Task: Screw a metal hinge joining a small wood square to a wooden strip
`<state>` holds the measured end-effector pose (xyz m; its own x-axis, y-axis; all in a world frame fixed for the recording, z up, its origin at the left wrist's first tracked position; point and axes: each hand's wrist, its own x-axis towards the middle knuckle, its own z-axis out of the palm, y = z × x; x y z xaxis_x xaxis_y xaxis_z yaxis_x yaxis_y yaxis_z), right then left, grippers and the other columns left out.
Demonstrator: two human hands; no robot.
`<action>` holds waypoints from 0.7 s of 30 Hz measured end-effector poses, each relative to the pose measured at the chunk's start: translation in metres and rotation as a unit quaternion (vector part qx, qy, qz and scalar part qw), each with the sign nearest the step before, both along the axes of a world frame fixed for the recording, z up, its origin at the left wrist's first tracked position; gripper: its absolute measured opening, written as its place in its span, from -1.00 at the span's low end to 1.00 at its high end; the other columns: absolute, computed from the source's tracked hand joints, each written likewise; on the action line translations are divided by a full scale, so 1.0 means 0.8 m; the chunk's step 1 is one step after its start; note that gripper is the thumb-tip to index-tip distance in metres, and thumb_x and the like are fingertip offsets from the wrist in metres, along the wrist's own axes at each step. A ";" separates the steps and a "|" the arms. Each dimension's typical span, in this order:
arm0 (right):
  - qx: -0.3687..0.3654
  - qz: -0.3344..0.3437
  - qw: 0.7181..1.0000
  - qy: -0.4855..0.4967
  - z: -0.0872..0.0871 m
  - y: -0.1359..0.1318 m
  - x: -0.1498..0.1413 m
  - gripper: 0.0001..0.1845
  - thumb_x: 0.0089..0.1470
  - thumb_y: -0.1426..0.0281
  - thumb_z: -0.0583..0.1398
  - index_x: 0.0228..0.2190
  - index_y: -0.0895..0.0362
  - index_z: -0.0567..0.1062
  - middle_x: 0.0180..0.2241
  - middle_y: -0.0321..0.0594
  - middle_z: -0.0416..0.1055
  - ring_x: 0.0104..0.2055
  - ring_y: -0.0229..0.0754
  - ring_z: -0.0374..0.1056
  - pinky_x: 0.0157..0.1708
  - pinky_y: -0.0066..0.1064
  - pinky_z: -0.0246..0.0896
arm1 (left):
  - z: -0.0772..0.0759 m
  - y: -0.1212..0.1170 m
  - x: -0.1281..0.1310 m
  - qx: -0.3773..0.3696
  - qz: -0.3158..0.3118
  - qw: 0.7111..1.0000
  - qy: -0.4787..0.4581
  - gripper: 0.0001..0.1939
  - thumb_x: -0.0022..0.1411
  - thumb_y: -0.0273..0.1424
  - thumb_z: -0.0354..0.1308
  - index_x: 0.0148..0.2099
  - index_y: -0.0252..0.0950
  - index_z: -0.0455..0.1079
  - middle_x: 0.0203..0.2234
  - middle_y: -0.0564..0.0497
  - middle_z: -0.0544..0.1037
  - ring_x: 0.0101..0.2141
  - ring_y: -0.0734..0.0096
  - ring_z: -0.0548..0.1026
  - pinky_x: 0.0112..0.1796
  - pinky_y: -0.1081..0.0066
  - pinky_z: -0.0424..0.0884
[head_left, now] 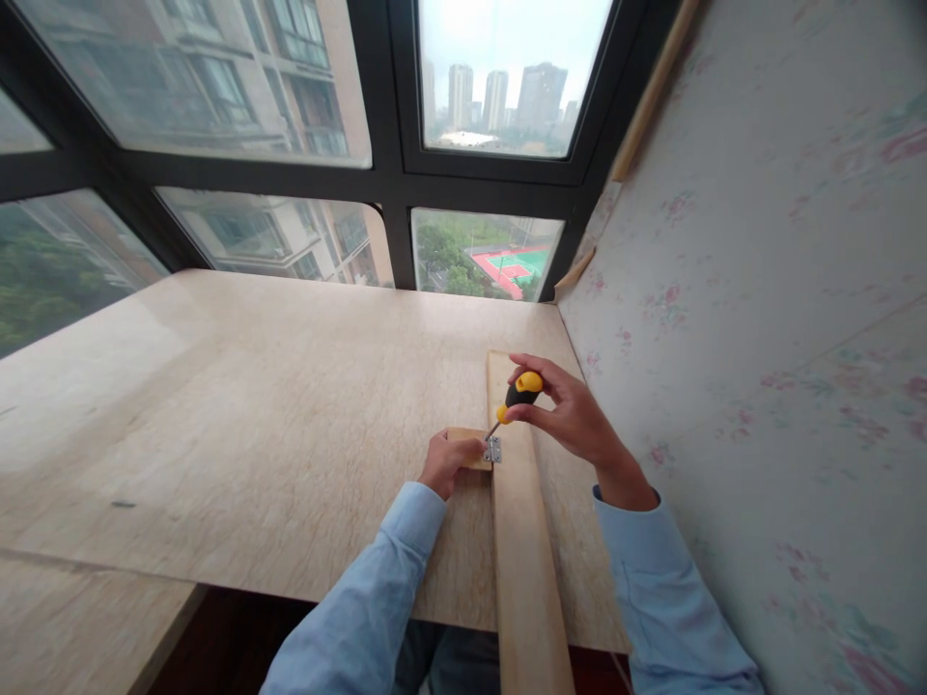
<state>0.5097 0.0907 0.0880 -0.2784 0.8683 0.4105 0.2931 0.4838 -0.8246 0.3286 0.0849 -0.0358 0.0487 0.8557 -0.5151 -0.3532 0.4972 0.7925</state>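
Observation:
A metal hinge [493, 450] lies flat across the seam between a long wooden board [522, 550] and a small wood block [470, 434]. My left hand [449, 461] grips the small block, its thumb by the hinge's left leaf. Held by the fingers of my right hand [561, 405] is a screwdriver [522, 388] with a yellow and black handle. Its shaft slants down to the left, and the tip is at the hinge's left leaf near my left thumb. Whether a screw sits under the tip is too small to tell.
The boards rest on a beige stone-look ledge [253, 405], whose front edge is close to my body. A small dark piece [124, 504] lies at left. Flowered wallpaper covers the wall [760, 338] on the right. Dark-framed windows [402, 183] stand behind.

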 end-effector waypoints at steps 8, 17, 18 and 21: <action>-0.028 0.062 0.998 0.020 -0.014 0.000 0.005 -0.23 0.22 0.21 0.24 0.32 -0.08 0.02 0.24 -0.03 0.18 0.28 -0.03 0.19 0.23 -0.05 0.19 | 0.005 -0.001 0.001 -0.010 0.003 1.000 0.015 -0.51 -0.39 -0.48 0.41 -0.29 -0.41 0.40 -0.45 -0.08 0.58 -0.46 0.28 0.52 -0.44 0.34 0.44; -0.038 -0.055 0.996 -0.065 0.004 -0.003 0.005 -0.40 0.00 0.06 0.37 0.00 0.09 0.43 -0.20 -0.14 0.47 -0.21 -0.07 0.45 -0.14 -0.15 0.44 | 0.005 -0.002 0.000 -0.004 0.001 1.000 0.000 -0.50 -0.39 -0.48 0.43 -0.29 -0.42 0.41 -0.44 -0.10 0.59 -0.45 0.26 0.53 -0.42 0.31 0.46; -0.027 -0.100 0.991 -0.089 0.004 -0.002 0.002 -0.36 -0.05 0.01 0.38 -0.03 0.12 0.45 -0.24 -0.13 0.47 -0.28 -0.07 0.42 -0.19 -0.13 0.44 | 0.005 -0.002 0.000 -0.003 0.000 1.000 -0.001 -0.50 -0.39 -0.48 0.43 -0.29 -0.42 0.41 -0.44 -0.10 0.59 -0.45 0.26 0.53 -0.42 0.31 0.46; -0.026 -0.113 0.990 -0.081 -0.005 0.002 -0.001 -0.23 0.03 -0.03 0.31 0.13 0.15 0.31 -0.13 -0.04 0.44 -0.17 -0.01 0.43 -0.09 -0.06 0.42 | 0.003 -0.002 0.000 0.002 0.001 1.000 -0.002 -0.51 -0.39 -0.47 0.43 -0.30 -0.43 0.42 -0.44 -0.12 0.59 -0.46 0.26 0.53 -0.41 0.30 0.47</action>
<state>0.5091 0.0925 0.0838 -0.1340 0.9345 0.3298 0.5200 0.3496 -0.7793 0.3287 0.0837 -0.0333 0.0493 0.8576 -0.5120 -0.3576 0.4938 0.7927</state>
